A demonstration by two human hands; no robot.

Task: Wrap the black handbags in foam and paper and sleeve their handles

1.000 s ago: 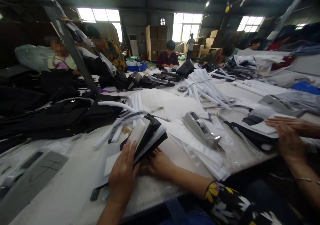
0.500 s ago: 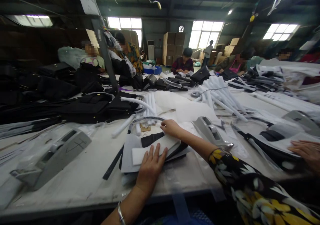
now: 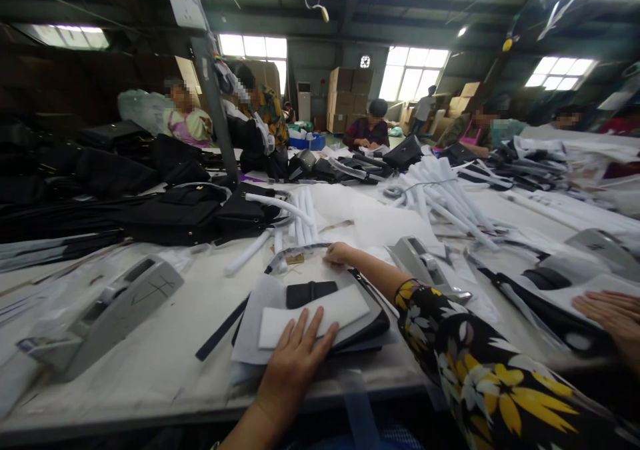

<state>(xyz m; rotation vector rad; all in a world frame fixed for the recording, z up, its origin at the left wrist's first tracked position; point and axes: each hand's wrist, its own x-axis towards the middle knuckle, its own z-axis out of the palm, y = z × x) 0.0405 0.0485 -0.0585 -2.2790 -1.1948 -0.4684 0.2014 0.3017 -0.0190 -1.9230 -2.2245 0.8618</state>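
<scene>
My left hand (image 3: pixel 300 350) lies flat with fingers spread on a folded white foam sheet (image 3: pixel 313 315). Under the foam is a black bag (image 3: pixel 377 327), with thin white sheeting (image 3: pixel 250 323) at its left side and a black flap or tab (image 3: pixel 311 294) showing above. A dark strap (image 3: pixel 223 330) sticks out to the lower left. Beyond the bag, my right hand (image 3: pixel 340 253) is closed at the right end of a curved, plastic-covered bag handle (image 3: pixel 295 250); its fingertips are partly hidden.
Grey tape dispensers (image 3: pixel 120 310) stand left and right (image 3: pixel 420 263). White foam tubes (image 3: pixel 440 193) and black bags (image 3: pixel 170 213) lie across the table (image 3: pixel 165 370). A co-worker's hand (image 3: pixel 607 313) rests on another bag at right. A metal post (image 3: pixel 215 97) rises at back left.
My right hand has drawn back slightly from over the bag, uncovering more of its right side. My left hand stays pressed on the foam. The view has shifted a little.
</scene>
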